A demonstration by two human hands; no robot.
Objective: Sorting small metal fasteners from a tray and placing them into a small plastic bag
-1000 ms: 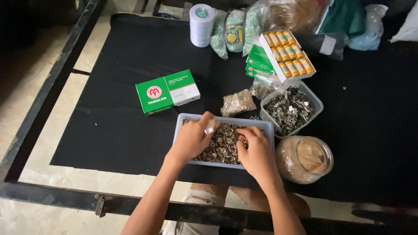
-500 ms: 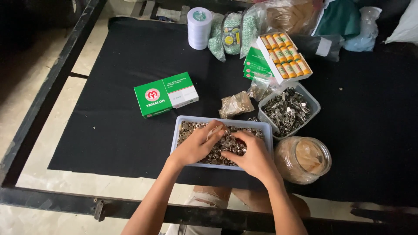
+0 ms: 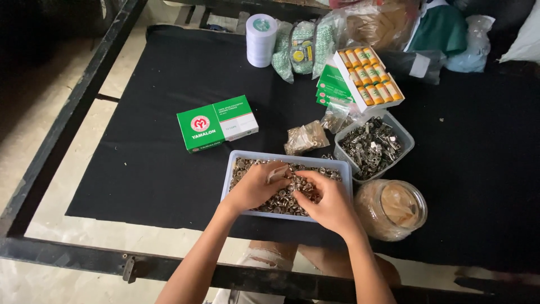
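A shallow pale-blue tray [image 3: 232, 166] full of small round metal buttons [image 3: 279, 200] lies on the black cloth in front of me. My left hand [image 3: 256, 186] rests in the tray, fingers curled into the pile. My right hand [image 3: 331, 201] is beside it, fingertips pinching among the buttons near the tray's middle. Whether either hand has a button pinched is hidden by the fingers.
A square clear tub of metal zipper sliders [image 3: 374, 146] stands behind-right. A round lidded plastic jar [image 3: 392, 208] sits right of the tray. A green-and-white box [image 3: 217, 123], small bags of parts [image 3: 305, 137], a box of thread spools [image 3: 367, 70] and a white tape roll [image 3: 261, 39] lie farther back.
Both hands have moved from the tray's near edge into its middle, closer together, and now dig into the buttons.
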